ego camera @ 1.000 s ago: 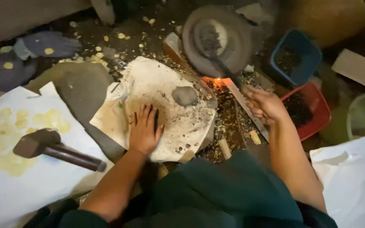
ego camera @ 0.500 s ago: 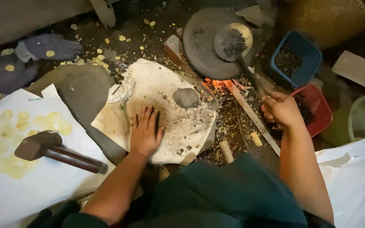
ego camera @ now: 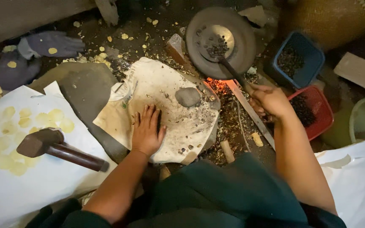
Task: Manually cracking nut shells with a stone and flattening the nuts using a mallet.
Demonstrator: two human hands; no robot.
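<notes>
While the left hand point(ego camera: 146, 133) stays flat and open on the dirty white cloth point(ego camera: 157, 107), the right hand point(ego camera: 269, 101) grips a long scoop point(ego camera: 222, 57). The scoop has moved up from the glowing coals point(ego camera: 218, 86) to the round grey pan point(ego camera: 222, 40), carrying dark bits.

A long dark metal scoop point(ego camera: 229, 69) runs slantwise from the right hand up to a round, dark grey shallow pan point(ego camera: 199, 46); its head lies over the pan's pale centre, loaded with small dark pellets point(ego camera: 219, 44). A dirty off-white cloth sack point(ego camera: 148, 88) lies spread flat on the floor (speckled with dark crumbs), a grey rounded stone point(ego camera: 187, 96) resting on its right part.
</notes>
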